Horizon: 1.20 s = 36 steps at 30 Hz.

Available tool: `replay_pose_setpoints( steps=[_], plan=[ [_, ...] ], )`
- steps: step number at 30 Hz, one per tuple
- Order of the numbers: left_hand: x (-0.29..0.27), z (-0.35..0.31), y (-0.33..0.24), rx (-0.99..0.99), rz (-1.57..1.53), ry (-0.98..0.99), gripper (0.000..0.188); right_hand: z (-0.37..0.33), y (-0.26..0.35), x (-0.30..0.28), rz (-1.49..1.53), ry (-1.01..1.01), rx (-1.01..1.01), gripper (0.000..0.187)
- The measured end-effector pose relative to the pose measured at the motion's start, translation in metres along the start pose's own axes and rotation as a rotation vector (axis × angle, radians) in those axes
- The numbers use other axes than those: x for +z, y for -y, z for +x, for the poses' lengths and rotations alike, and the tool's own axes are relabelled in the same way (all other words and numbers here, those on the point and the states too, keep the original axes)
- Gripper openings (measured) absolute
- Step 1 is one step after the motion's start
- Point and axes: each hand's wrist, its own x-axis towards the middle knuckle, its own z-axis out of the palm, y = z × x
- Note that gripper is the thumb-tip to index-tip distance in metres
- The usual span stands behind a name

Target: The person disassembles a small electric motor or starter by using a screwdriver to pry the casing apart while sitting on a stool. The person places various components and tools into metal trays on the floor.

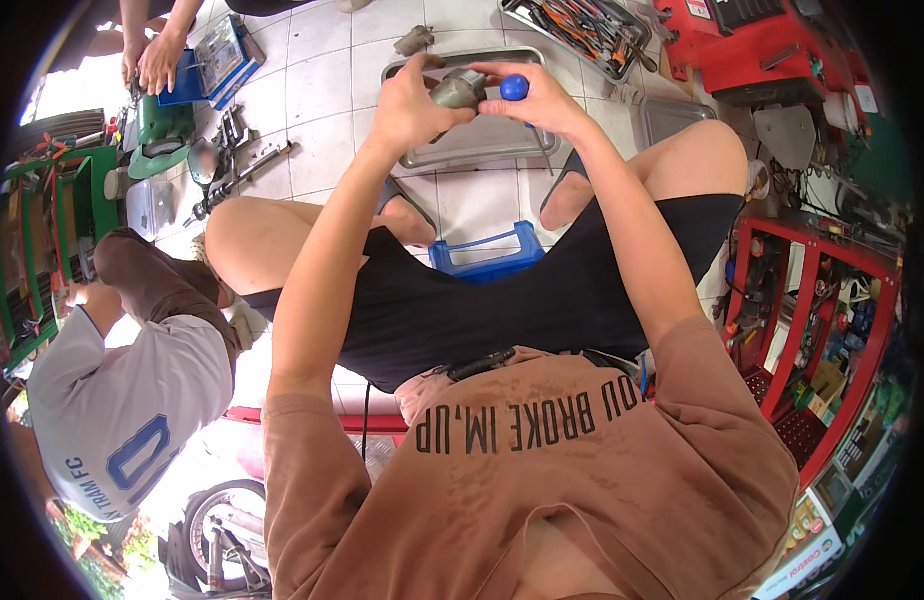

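Left hand (410,100): clenched around a grey metal part (458,90).
Right hand (542,98): grasping a blue-handled tool (514,87), at the part's 3 o'clock.
Metal tray (482,148): on the floor, beneath both hands.

grey metal part (458,90): lower half hidden under left hand (407,105) | blue-handled tool (515,88): shaft concealed by right hand (542,100) | co-worker's hands (152,55): arms cut off, upper left of frame | motorcycle wheel (222,540): cropped, bottom edge
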Motion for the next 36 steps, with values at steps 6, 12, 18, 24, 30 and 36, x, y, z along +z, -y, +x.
replay_pose_setpoints(
  steps=[6,12,18,24,30,36],
  plan=[
    [-0.010,0.002,-0.012,0.026,-0.135,0.097,0.074,-0.002,0.016,-0.006,0.072,0.049,-0.139,0.055],
    [-0.010,0.009,-0.001,0.002,-0.230,0.176,0.067,0.008,0.009,-0.015,0.072,0.101,-0.120,0.055],
    [-0.005,0.006,-0.009,-0.016,-0.316,0.004,0.074,0.015,-0.006,-0.018,0.319,0.111,0.004,0.061],
    [0.013,-0.010,-0.031,0.181,-0.801,-0.117,0.084,0.015,-0.039,-0.025,0.873,0.116,0.031,0.084],
    [0.019,0.006,-0.040,0.303,-0.805,-0.160,0.066,0.018,-0.037,-0.025,1.275,0.105,-0.045,0.066],
    [0.016,0.013,-0.031,0.200,-0.714,-0.186,0.051,0.023,-0.019,-0.025,1.195,0.144,0.008,0.081]
  ],
)
